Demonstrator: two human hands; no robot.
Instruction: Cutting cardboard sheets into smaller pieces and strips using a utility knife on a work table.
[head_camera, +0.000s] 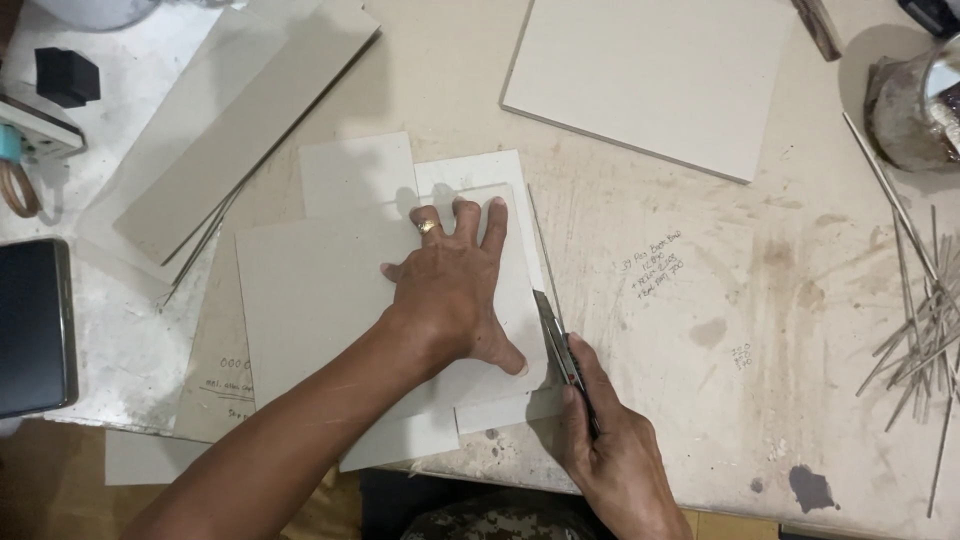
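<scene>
A dark phone (35, 328) lies well left of the grey card sheet (320, 290). The left hand (452, 290) presses flat on that sheet, fingers spread. Just right of the sheet's edge, the right hand (610, 450) grips a utility knife (560, 350), fingers clamped around its handle.

Under the left hand (455, 290): part of the top grey card sheet (310, 300), hidden. Inside the right hand (610, 450): most of the utility knife (558, 340) handle, covered. Cut by the left edge: dark phone (35, 325). Cut by the right edge: worn jar (915, 110). Pencilled notes (655, 265) on the table (780, 300): too small to read.
</scene>
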